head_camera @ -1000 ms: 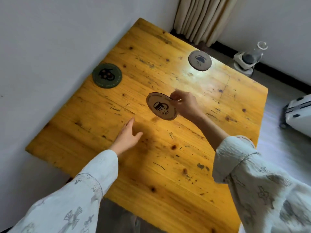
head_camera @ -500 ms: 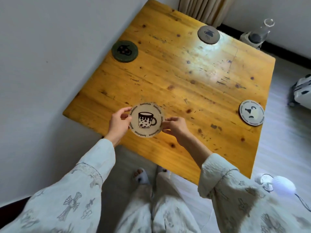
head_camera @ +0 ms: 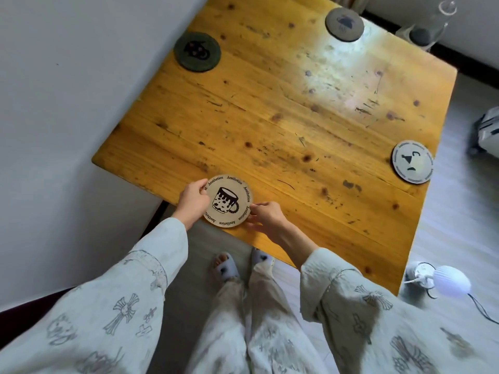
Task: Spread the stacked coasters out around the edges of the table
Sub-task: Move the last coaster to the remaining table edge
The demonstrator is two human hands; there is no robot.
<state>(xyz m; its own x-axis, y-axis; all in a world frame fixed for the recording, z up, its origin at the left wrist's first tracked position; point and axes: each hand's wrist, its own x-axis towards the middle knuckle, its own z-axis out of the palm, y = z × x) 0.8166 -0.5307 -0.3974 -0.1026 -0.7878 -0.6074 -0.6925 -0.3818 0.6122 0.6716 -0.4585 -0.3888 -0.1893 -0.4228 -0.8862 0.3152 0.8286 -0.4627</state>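
Both hands pinch the rim of the beige mug coaster (head_camera: pixel 228 200): the left hand (head_camera: pixel 192 203) has its grip closed on the left edge, thumb on top and the other fingers hidden beneath, while the right hand (head_camera: pixel 266 215) holds the lower right edge with its fingertips. The coaster sits at the near edge of the tabletop (head_camera: pixel 283 125), towards the near left corner; whether it lies flat on the wood or is just above it cannot be told. The lettering round its rim is partly covered by the left thumb.

Three more coasters lie apart along the other edges: a dark green coaster (head_camera: pixel 197 52) by the left edge near the wall, a grey coaster (head_camera: pixel 344 24) at the far edge with a faint print too dim to read, and a pale coaster (head_camera: pixel 412 165) at the right edge, slightly overhanging it. Beyond the far corner a glass object (head_camera: pixel 429 25) is cut off by the frame.
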